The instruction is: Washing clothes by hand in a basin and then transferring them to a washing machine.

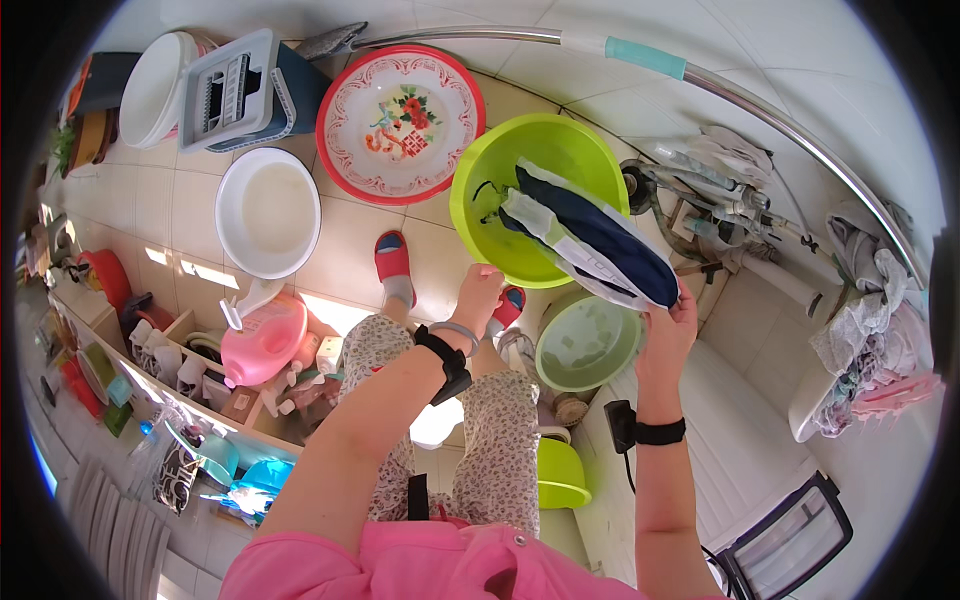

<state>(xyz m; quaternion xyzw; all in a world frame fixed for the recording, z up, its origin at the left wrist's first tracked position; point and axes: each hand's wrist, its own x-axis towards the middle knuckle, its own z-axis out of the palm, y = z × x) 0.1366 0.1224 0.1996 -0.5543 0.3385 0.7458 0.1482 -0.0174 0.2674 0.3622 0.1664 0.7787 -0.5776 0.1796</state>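
My right hand [673, 319] grips the end of a navy and white garment [592, 232], which stretches to the upper left over a lime-green plastic basin [491, 161]. The garment's far part hangs within the basin, beside a thin dark cord. Near the basin's lower rim is my left hand [480, 292], its fingers curled; whether anything small is between them is not clear. Below the garment stands a pale green basin [589, 341] with a wet-looking inside.
A red-rimmed enamel basin [401, 124], a white basin [268, 212] with cloudy liquid and a grey-blue mop bucket [296, 97] stand on the tiles. A long metal pole [780, 112] arcs behind. Pipes [720, 195] are at right; a pink detergent bottle [266, 341] is at left.
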